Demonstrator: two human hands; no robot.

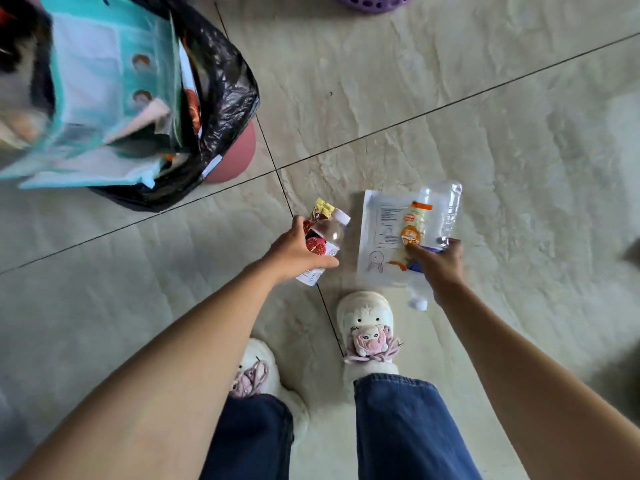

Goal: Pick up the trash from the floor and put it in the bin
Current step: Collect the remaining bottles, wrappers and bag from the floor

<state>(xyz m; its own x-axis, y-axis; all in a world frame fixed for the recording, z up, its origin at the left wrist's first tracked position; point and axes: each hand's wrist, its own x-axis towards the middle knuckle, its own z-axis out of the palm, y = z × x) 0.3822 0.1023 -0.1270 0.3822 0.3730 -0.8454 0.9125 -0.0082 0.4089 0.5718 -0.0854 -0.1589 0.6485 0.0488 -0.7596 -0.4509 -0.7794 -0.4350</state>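
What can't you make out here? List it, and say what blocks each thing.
- Bin: head view, only a pink bulge shows; the black bag and teal packaging cover the rest.
- Purple basket: cut by the top edge.
- Small bottle: the left hand hides part.
- Printed sheet: text too small.

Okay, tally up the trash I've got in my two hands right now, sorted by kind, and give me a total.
Plastic bottles: 2, a juice bottle in the left hand and a clear bottle in the right hand
Snack wrappers: 2, a yellow wrapper and an orange wrapper
Paper sheets: 1, a printed sheet
Total: 5
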